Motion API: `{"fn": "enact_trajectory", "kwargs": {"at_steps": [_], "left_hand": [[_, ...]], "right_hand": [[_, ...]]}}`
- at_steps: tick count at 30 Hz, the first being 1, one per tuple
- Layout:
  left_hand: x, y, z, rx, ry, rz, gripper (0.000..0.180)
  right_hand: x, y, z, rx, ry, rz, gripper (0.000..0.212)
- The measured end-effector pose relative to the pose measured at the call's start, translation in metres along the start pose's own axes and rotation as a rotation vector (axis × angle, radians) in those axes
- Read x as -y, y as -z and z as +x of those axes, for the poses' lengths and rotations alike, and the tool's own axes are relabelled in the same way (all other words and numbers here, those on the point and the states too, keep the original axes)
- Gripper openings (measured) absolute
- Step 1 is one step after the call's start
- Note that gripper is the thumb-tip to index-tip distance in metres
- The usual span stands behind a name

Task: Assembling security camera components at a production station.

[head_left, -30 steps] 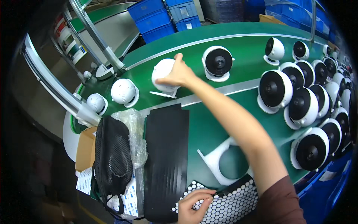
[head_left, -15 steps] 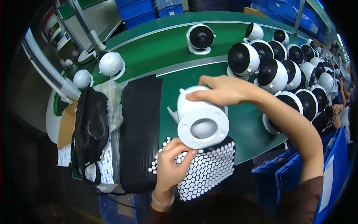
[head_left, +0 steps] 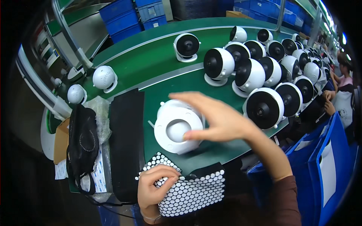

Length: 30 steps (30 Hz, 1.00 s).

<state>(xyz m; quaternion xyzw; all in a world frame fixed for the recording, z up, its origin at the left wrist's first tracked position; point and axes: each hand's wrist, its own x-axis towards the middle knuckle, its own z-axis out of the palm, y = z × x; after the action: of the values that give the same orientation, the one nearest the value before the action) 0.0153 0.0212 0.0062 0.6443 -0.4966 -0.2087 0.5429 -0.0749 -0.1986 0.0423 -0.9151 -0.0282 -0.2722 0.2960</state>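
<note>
A white round-headed camera (head_left: pixel 163 132) lies tipped on the green bench, its ring-shaped base facing me. Over it spreads my right hand (head_left: pixel 220 119), slightly blurred, fingers apart and thumb in front of the base's opening; whether the thumb touches is unclear. Below, my left hand (head_left: pixel 156 186) pinches the upper edge of a black sheet covered in round white pads (head_left: pixel 194 196). The sheet bends over the bench's near edge. Whether a single pad is between the fingertips cannot be made out.
Several white cameras with black fronts (head_left: pixel 264 108) crowd the right side. One more camera (head_left: pixel 187 47) stands on the far green strip, and two (head_left: pixel 104 78) at left. A black mat (head_left: pixel 126 143) and black pouch (head_left: pixel 83 141) lie left. Blue bins (head_left: pixel 324 162) stand lower right; people sit beyond.
My right hand has shifted from gripping the camera's top to spreading over its base. My left hand has moved down from the base's edge with the sheet. The view has turned right.
</note>
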Motion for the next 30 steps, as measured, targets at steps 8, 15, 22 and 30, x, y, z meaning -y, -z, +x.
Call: {"fn": "enact_trajectory", "kwargs": {"at_steps": [8, 15, 22, 30], "left_hand": [[-0.014, -0.02, 0.011, -0.077, -0.089, 0.015, 0.004], [-0.013, -0.027, 0.015, -0.101, -0.17, 0.019, 0.012], [-0.027, -0.034, 0.013, 0.002, -0.153, 0.288, 0.014], [-0.023, -0.035, 0.021, -0.05, -0.201, 0.266, 0.014]], "right_hand": [[0.016, 0.011, -0.016, -0.165, -0.111, 0.054, 0.046], [0.057, 0.02, -0.072, 0.124, -0.288, 0.144, 0.011], [0.052, 0.006, -0.083, -0.009, -0.209, 0.16, 0.016], [0.047, 0.007, -0.082, 0.145, -0.49, 0.256, 0.019]]}}
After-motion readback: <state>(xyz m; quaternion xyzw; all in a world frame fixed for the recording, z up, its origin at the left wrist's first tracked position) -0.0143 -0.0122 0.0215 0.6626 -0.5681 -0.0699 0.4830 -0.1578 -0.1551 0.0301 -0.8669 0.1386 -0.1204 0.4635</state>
